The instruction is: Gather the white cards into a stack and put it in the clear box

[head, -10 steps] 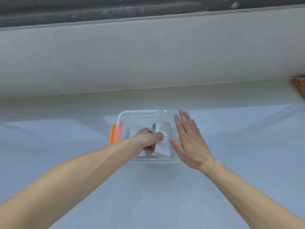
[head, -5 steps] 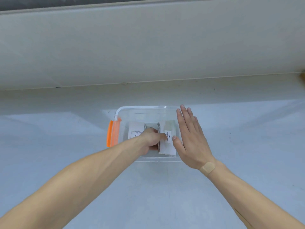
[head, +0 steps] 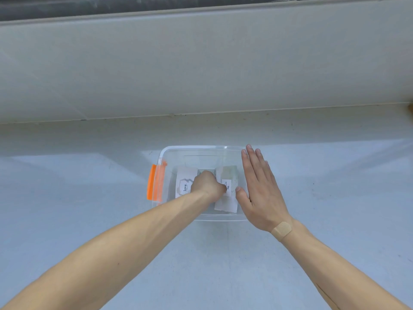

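A clear box [head: 201,148] with an orange handle [head: 153,185] on its left side stands on the pale table. My left hand [head: 206,184] reaches inside it, fingers curled onto a stack of white cards [head: 226,204] that lies in the box's right half; the top card shows the word "The". Another white card [head: 184,182] printed "love." lies in the left half, partly hidden by my hand. Flat and with fingers straight, my right hand [head: 260,193] rests against the outside of the box's right wall, holding nothing.
The box sits near the back of a pale grey-blue table [head: 212,265]. Behind it a low ledge meets a light wall [head: 201,74]. A brown object [head: 410,108] pokes in at the far right edge.
The card stack, tilted up in my left hand a second ago, has come down flatter into the box's right half. My right hand has stayed against the box's side.
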The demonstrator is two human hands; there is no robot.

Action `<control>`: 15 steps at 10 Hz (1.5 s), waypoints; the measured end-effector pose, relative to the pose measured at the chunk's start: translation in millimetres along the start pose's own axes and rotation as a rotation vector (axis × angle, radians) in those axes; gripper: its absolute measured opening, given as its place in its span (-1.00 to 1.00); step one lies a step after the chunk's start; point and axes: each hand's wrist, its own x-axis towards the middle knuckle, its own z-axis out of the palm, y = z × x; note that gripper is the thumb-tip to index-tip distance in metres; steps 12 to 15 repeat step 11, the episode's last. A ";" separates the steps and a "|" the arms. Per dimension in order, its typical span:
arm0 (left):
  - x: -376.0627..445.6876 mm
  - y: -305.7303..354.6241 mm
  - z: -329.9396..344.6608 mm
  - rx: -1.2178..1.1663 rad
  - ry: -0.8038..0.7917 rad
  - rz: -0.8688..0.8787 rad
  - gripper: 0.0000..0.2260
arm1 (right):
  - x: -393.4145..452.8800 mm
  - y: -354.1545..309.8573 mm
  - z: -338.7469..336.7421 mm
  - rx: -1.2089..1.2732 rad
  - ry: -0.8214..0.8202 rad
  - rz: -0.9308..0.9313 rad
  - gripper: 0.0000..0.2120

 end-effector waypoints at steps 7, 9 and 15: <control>7.9 -1.0 9.5 0.172 -0.050 0.069 -0.73 | -0.9 2.0 1.2 -0.082 -0.021 0.013 -0.33; -10.7 2.7 -6.0 0.235 -0.074 0.045 -0.70 | -3.4 -6.3 -5.1 -0.149 -0.030 0.060 -0.39; -39.1 -2.3 -22.5 0.248 0.066 0.144 -0.71 | -10.4 -12.4 -17.8 -0.232 0.017 0.077 -0.45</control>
